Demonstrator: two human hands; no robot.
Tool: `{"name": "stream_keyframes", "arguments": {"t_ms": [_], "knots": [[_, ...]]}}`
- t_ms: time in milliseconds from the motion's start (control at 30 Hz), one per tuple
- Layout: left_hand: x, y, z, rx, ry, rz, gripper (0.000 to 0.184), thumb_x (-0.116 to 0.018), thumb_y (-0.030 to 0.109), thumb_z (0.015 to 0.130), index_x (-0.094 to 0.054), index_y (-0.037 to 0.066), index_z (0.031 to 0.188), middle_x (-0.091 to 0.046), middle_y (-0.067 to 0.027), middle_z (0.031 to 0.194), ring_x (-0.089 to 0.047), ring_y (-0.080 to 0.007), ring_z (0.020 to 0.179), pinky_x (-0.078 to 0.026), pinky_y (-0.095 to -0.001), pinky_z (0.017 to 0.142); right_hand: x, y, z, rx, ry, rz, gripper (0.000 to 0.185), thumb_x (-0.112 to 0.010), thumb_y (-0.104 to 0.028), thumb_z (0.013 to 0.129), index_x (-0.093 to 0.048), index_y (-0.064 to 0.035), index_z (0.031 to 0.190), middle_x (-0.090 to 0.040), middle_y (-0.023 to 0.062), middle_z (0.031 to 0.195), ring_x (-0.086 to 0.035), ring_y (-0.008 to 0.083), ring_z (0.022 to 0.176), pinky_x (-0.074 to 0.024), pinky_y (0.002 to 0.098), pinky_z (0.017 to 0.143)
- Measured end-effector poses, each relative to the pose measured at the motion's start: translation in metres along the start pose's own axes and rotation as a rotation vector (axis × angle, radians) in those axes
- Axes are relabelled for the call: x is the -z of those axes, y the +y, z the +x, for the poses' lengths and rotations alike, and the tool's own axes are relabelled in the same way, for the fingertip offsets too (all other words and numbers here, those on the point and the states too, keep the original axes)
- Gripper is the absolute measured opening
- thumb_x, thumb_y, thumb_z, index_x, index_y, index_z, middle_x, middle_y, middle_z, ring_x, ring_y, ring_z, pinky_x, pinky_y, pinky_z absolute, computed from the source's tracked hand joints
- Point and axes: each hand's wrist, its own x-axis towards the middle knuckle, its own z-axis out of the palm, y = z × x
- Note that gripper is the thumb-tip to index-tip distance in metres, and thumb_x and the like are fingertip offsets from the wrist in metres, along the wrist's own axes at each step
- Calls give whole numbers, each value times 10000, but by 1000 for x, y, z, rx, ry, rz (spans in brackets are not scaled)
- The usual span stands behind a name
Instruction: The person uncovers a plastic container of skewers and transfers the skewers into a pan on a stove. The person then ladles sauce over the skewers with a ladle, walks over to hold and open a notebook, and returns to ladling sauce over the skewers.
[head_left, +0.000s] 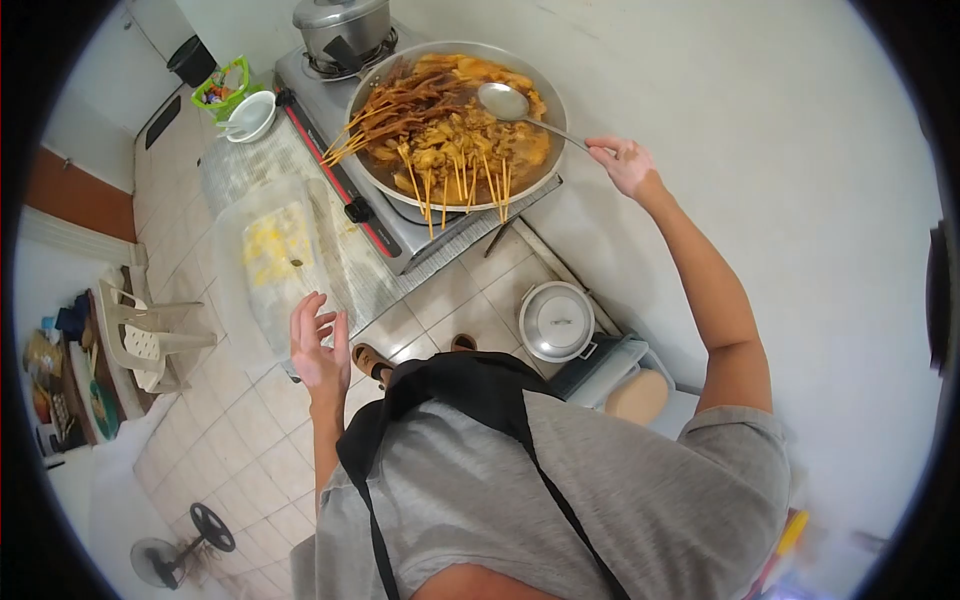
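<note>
My right hand (624,166) is closed round the handle of a metal serving spoon (504,102). The spoon's bowl lies over the right part of a wide round pan (556,120) on the stove. Brown sauce fills the pan, with skewered pieces of food (425,150) in it; their bamboo sticks (445,205) lean over the near and left rim. My left hand (322,345) holds nothing, its fingers apart and partly curled. Just beyond it, a translucent plastic tub (230,235) with yellow residue inside stands on the table.
A lidded pot (345,28) sits on the far burner of the gas stove (412,240). White bowls (252,118) and a green basket (222,90) are at the table's far left. On the floor are a lidded pot (557,322), a plastic chair (150,335) and a fan (160,562).
</note>
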Motion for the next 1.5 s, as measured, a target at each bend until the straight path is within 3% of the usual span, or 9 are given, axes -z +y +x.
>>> {"name": "stream_keyframes", "arguments": {"t_ms": [233,733,933,1200,1433,1500], "knots": [[13,-15,-11,78,44,41,300,-678,56,833,-597,46,1121,-573,-122,1208,-670,-195,822,-543,-289,679,-18,20,18,55,-54,42,322,-562,-324,897,-675,-110,1109,-667,162,1074,-621,334,1005,-479,391,898],[8,-13,3,23,41,21,276,-677,61,834,-607,41,1100,-581,-120,1192,-671,-192,812,-542,-287,685,20,-15,-38,31,19,61,338,-545,-393,915,-665,-192,1158,-696,114,1005,-637,294,957,-485,380,858],[3,-9,6,-11,9,20,264,-676,61,834,-608,35,1088,-579,-124,1191,-671,-195,809,-538,-291,679,40,-49,-44,48,136,-193,304,-554,-388,915,-662,-237,1156,-704,90,954,-648,296,912,-503,399,818],[7,-16,4,11,39,10,259,-676,63,835,-609,29,1082,-577,-122,1195,-670,-199,809,-540,-294,683,-1,-1,10,9,17,14,317,-533,-342,914,-676,-158,1130,-671,172,1053,-633,328,984,-487,393,887],[12,-15,3,74,40,19,251,-676,67,838,-612,25,1077,-576,-121,1200,-669,-197,826,-541,-292,689,-10,12,19,78,-53,0,315,-540,-323,910,-683,-129,1113,-673,165,1055,-629,333,993,-481,387,902],[12,-14,4,64,47,22,252,-676,69,840,-612,29,1081,-574,-124,1201,-667,-194,824,-540,-292,689,-11,6,15,9,-68,0,312,-546,-321,910,-682,-129,1115,-675,161,1052,-629,334,990,-479,388,896]]}}
